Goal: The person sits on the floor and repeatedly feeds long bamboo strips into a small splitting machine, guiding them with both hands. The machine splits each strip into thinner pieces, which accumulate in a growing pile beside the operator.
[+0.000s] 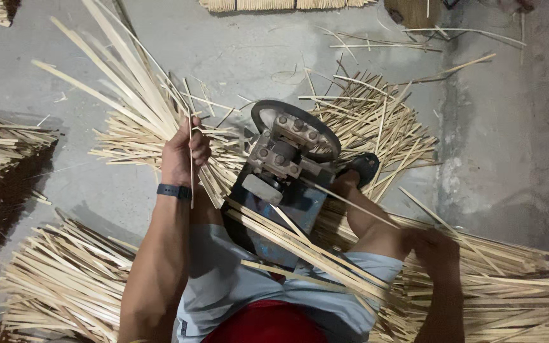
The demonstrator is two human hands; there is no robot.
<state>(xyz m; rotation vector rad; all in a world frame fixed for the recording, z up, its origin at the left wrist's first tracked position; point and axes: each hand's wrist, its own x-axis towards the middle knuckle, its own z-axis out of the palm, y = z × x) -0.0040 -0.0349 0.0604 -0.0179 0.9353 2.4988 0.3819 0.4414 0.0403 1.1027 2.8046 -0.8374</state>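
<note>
While the left hand (182, 155) clamps a fanned strip bundle (128, 82) left of the splitting machine (287, 171) | right hand (436, 248) right of it, grip unclear | strips likely light, stiff, splintery; hold near base

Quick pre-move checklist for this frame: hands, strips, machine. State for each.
1. Left hand grips its bundle of bamboo strips: ok, fingers closed around it, strips fanning up and away.
2. Right hand contact: cannot tell, it is dark and blurred, low over the strips on the floor.
3. Strips lying across the blue machine body: not ok, several cross it and the lap.
4. Both hands away from the machine's wheel: ok.
5. Foot in the dark sandal away from the wheel: not ok, it sits right beside it.
6. Wheel turning or still: cannot tell.
</note>
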